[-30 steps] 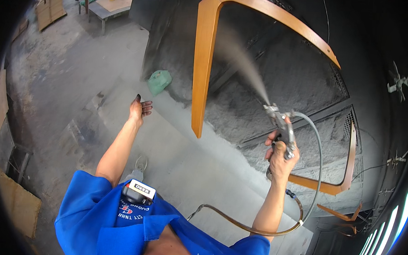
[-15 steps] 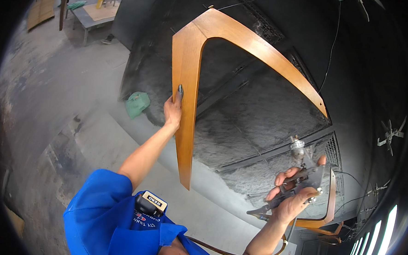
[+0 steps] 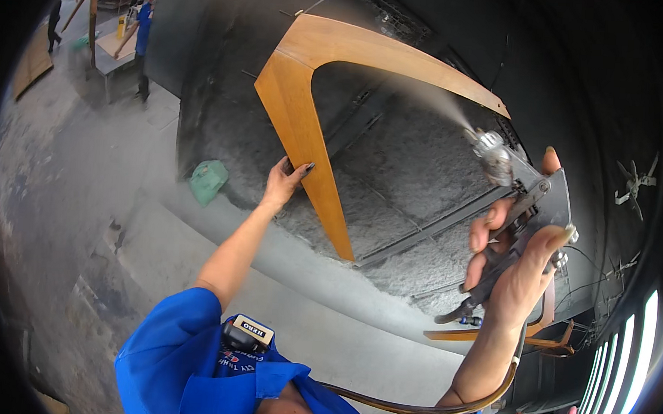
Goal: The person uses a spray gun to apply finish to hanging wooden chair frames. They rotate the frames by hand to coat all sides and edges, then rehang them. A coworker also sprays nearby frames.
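A curved, V-shaped wooden furniture frame (image 3: 296,93) in orange-brown hangs by its upper corner before me. My left hand (image 3: 282,183) grips the edge of its straight leg, thumb on the front face. In my right hand (image 3: 519,265) is a metal spray gun (image 3: 553,200), the fingers wrapped round its handle and trigger. A pale fan of mist (image 3: 434,100) leaves the nozzle toward the curved arm of the frame. The nozzle stays apart from the wood. A brown hose (image 3: 411,410) runs from the gun along my right forearm.
Dark booth walls (image 3: 394,165) stand behind the frame. A green bundle (image 3: 209,182) lies on the floor to the left. Another wooden frame (image 3: 452,335) is beyond my right forearm. A person in blue (image 3: 144,28) stands by a table (image 3: 114,67) at far left. Bright lights (image 3: 619,372) line the right.
My right hand has raised the spray gun up and closer, and mist now leaves it. The frame has swung, its lower tip moving right and up. People have come into view far left.
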Tool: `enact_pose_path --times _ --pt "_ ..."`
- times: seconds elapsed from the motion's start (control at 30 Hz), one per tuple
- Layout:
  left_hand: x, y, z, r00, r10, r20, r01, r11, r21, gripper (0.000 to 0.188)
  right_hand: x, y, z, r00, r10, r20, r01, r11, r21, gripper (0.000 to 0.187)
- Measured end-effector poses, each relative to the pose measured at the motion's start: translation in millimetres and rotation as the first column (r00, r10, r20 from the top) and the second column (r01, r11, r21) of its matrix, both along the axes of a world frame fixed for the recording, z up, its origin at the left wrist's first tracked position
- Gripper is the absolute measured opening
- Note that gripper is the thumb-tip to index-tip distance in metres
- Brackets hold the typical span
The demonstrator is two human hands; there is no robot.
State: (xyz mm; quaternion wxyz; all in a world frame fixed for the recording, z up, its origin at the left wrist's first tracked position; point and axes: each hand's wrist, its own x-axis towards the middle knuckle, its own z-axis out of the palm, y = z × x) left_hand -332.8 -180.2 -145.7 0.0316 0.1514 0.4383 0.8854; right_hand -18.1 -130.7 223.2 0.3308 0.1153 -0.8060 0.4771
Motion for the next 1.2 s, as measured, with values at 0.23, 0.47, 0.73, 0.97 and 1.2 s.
enact_pose_path --times 0.23,0.47,0.73,0.97,1.2 --pt "-6 -15 6 1.0 0.005 -0.021 -0.007 0.994 -0.108 0.049 41 83 9 0.896 -0.422 -0.139 0.414 0.907 -0.084 0.068" --pt "-5 -9 7 0.992 0.049 -0.117 -0.068 0.984 -0.163 0.049 87 162 18 0.64 -0.735 -0.222 0.699 0.678 -0.228 0.055" --pt "11 -6 12 0.995 -0.005 -0.104 -0.025 0.958 -0.286 0.059 68 85 -36 0.933 -0.341 -0.117 0.307 0.922 -0.235 0.076" --pt "30 -3 19 0.994 0.029 -0.104 -0.057 0.961 -0.272 0.064 45 29 -77 0.965 0.253 0.07 -0.218 0.922 -0.32 0.098" --pt "34 -1 17 0.991 0.069 -0.114 -0.096 0.964 -0.249 0.062 54 118 -57 0.988 -0.136 -0.07 0.112 0.953 -0.281 0.08"
